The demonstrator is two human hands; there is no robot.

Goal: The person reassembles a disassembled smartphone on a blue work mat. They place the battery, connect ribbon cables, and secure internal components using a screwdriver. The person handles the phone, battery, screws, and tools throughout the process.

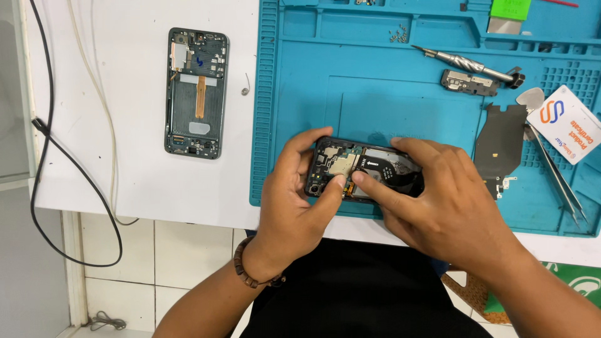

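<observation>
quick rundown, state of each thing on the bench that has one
opened phone: back off, board and black flex cable exposed, held over the blue mat
left hand: gripping the phone's end, thumb on the board
right hand: fingertip pressing by the flex cable
second phone: open, lying flat on the white table, untouched
screwdriver: lying on the mat
tweezers: lying on the mat

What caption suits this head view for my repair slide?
Both hands press on an opened phone over a blue work mat.
</observation>
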